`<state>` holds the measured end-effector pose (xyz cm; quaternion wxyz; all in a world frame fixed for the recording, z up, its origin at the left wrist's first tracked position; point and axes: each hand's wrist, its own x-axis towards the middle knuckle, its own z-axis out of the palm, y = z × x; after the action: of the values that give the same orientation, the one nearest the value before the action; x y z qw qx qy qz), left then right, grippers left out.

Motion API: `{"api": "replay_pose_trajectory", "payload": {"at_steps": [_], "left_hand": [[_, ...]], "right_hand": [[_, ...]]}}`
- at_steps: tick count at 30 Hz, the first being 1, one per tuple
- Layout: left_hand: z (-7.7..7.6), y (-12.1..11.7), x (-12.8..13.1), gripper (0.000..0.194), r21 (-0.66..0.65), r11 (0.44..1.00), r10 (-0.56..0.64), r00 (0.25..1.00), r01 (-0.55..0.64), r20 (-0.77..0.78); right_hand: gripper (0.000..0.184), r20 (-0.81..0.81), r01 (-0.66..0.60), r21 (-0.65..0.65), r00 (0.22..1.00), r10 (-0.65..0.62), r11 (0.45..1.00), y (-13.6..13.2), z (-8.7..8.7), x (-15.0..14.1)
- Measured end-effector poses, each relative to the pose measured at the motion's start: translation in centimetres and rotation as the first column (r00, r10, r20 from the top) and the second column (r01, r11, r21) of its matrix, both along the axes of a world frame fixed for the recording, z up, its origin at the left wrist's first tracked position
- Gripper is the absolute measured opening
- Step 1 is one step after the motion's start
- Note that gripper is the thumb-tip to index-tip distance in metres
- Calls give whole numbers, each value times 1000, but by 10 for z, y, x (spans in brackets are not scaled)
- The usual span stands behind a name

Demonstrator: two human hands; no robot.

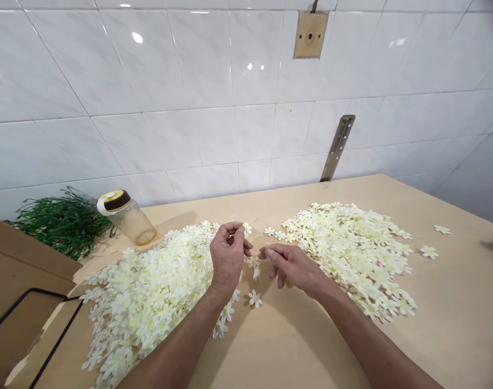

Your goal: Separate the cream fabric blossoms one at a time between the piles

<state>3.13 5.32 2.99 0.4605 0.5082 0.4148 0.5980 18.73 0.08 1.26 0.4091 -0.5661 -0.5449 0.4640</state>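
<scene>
My left hand (228, 254) is raised over the right edge of a big heap of white artificial flowers (157, 286), its thumb and forefinger pinched. At those fingertips shows a small white flower (247, 228). My right hand (291, 265) is closed in a pinch, pointing left; what its fingertips hold, if anything, is too small to make out. Just below and left of them is another flower (253, 262), with a blurred white piece under it. A single flower (255, 298) lies on the table between my forearms. A second, flatter spread of flowers (352, 248) lies to the right.
A clear bottle (133, 221) with a brown and yellow lid stands at the back left, beside green plastic stems (64, 221). A cardboard box (23, 281) and a black wire frame (55, 340) are at the left. Behind the wooden table (453, 292) rises a tiled wall (206, 135).
</scene>
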Motion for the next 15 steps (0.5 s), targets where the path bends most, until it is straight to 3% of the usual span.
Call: {"api": "replay_pose_trajectory", "payload": {"at_steps": [4,7,10,12,15], "left_hand": [[3,4,-2,24,11,1000,28,999,-29,33],[3,6,-2,24,11,1000,25,999,-26,47],[5,6,-3,26,13,999,32,998,-33,55],[7,6,-3,27,15,999,45,997,-46,56],[9,5,-3,27,15,999,49,998,-50,47]], "right_hand": [[34,98,12,30,995,-15,999,-5,8,1],[36,124,-243,-118,958,257,963,-13,16,8],[34,44,-503,-262,846,531,824,-22,22,4],[32,-41,-547,-216,833,552,809,-25,23,-5],[30,-137,-498,-44,862,489,866,-22,21,-18]]}}
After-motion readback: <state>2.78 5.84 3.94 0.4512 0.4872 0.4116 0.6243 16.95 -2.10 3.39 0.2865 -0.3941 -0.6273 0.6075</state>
